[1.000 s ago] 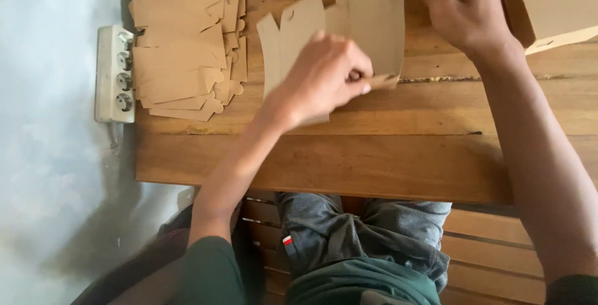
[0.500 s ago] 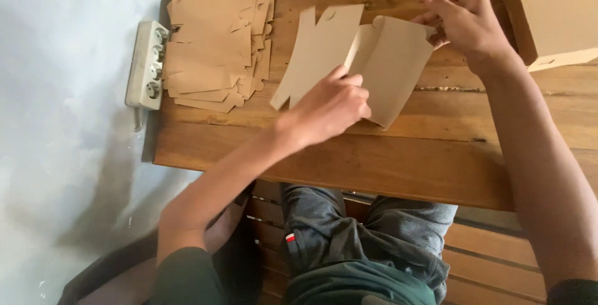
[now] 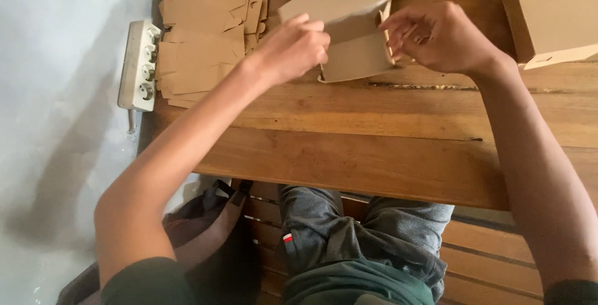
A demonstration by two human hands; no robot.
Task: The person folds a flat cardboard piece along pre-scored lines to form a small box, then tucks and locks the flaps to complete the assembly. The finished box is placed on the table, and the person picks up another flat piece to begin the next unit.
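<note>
Cardboard box blank (image 3: 349,28) sits between both hands – left fingers (image 3: 309,31), right fingers (image 3: 398,34) pinching its edges

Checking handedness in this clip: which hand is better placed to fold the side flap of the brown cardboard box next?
Probably the right hand: its fingers already pinch the end flap of the half-folded brown cardboard box. The left hand grips the box's front edge, steadying it on the wooden table.
</note>
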